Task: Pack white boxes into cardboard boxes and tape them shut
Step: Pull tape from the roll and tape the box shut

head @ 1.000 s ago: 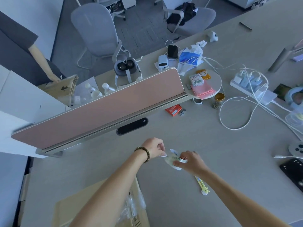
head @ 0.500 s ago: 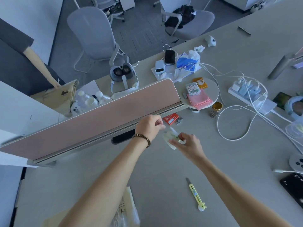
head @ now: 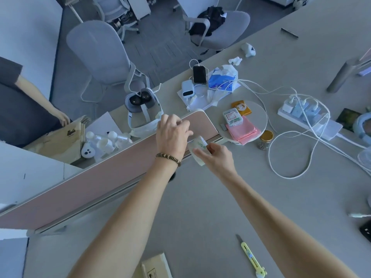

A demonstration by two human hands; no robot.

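My right hand [head: 215, 157] holds a roll of clear tape [head: 197, 146] raised in front of the pink desk divider [head: 100, 177]. My left hand [head: 172, 133], with a bead bracelet on the wrist, is just left of the roll, its fingers pinched at the tape's free end; the strip itself is too faint to see. A corner of a cardboard box [head: 156, 265] shows at the bottom edge. A yellow utility knife [head: 252, 257] lies on the table at the lower right.
Beyond the divider lie a headset [head: 143, 109], small bottles [head: 104, 139] and brown paper bags [head: 62, 139] touched by another person's hand [head: 62, 118]. To the right are a round tray [head: 259, 115] with small items, a jar [head: 265, 139], a power strip [head: 307, 117] and white cables.
Both hands have risen and moved away from me with the tape roll, from near the table to the divider's top edge. The view tilted up, so the cardboard box is nearly out of frame.
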